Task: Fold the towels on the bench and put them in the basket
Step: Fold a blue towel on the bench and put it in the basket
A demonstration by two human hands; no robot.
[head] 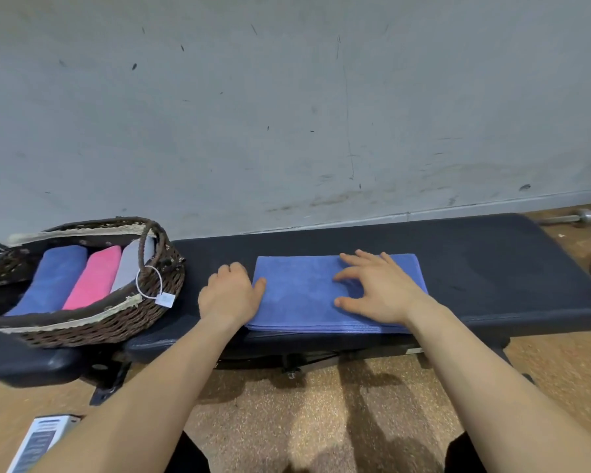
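A folded blue microfibre towel (307,295) lies flat on the middle of a black padded desk (492,268) set against a scuffed grey wall (287,114), its layered edge facing the person.

The right hand (379,288) rests palm down on the right half of the towel. Its fingers (355,257) are spread and straight, pressing the cloth and grasping nothing.

The left hand (231,295) sits at the towel's left edge with the thumb lying on top of the cloth. Its fingers are curled just beside the edge; whether they grip the cloth cannot be told.

At the desk's left end, near the left hand but apart from it, stands a dark brown woven wicker basket (82,331) with a pale trimmed lining. It holds three towels side by side: a rolled blue towel (55,278), a pink towel (94,281) and a grey towel (130,264).

A small white tag (166,299) hangs on a ring from the basket's handle. Below the desk is a brown speckled floor (287,421).
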